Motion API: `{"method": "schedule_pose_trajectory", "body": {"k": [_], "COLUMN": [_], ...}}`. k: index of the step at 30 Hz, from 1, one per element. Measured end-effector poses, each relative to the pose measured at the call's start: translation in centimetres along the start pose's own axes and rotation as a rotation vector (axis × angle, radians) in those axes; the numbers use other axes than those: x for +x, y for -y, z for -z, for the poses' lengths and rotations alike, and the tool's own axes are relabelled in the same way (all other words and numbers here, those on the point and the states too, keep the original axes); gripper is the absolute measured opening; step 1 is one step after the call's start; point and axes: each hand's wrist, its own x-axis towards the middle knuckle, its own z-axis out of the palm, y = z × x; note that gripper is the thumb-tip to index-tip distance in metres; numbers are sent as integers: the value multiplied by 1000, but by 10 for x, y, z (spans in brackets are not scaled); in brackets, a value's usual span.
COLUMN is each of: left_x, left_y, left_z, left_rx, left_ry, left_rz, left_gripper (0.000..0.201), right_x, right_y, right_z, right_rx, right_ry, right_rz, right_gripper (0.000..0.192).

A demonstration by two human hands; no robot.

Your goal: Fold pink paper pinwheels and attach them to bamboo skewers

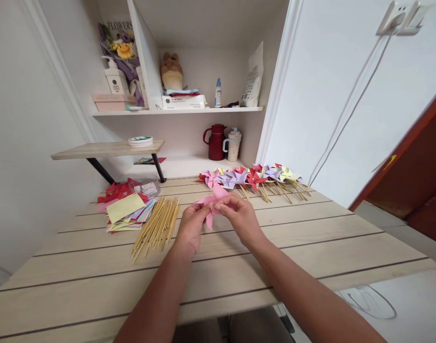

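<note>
A: What surrounds the worker's table [310,238], starting from the left?

B: A low stand [99,150] on black legs occupies the back left corner, a round white container [141,141] on its board. In front of it, toward the left edge, folded red paper [118,190] lies beside a clear plastic box [148,187], just behind a stack of coloured paper [125,207] topped by a yellow sheet

A: And farther right?

B: A loose bundle of thin sticks [157,226] fills the space between the stack and the left hand [191,227], slanting toward the front edge. Beyond the back edge, a dark red jug [217,145] and a speckled cup [234,146] stand in a shelf unit [182,128]. Coloured pinwheels [253,177] crowd the back edge toward the back right corner, their sticks angled toward the right edge

A: The hands themselves?

B: Both reach in from the front edge and meet near the table's middle. The left has thumb and fingers pinched on a pink paper piece [219,192]; the right hand [243,219], angled inward, grips it near the centre with thumb and curled fingers. Pink blades splay between them; whether they touch the tabletop cannot be told
</note>
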Motion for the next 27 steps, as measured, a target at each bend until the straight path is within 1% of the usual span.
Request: {"method": "schedule_pose_trajectory", "body": {"k": [4,5,7,8,10,14,16,20,27], "left_x": [0,0,0,0,0,0,1,1,0], "left_y": [-1,-2,-3,-4,-4,-3,-2,-2,-3], "left_z": [0,0,0,0,-1,0,1,1,-1], "left_rx": [-15,-24,-48,-59,-76,-77,-75,-81,-86], "left_ry": [-27,-43,-71,-77,-83,-105,-106,-86,-91], "left_rz": [9,16,29,33,37,56,61,54,52], "left_gripper": [32,32,32,32,32,31,30,32,34], "right_x": [2,2,2,2,2,2,2,3,2], "right_y": [-5,-7,-10,-11,-12,-10,-9,-8,-7], "right_z": [0,0,0,0,1,1,1,1,0], "right_rx": [-84,-110,-129,-126,-108,-48,-19,-7,-3], "right_ry": [19,21,20,17,8,3,8,28,26], "right_rz": [62,82,97,93,76,35,17,-13,-40], "right_gripper": [10,12,21,24,23,10,7,8,13]}}
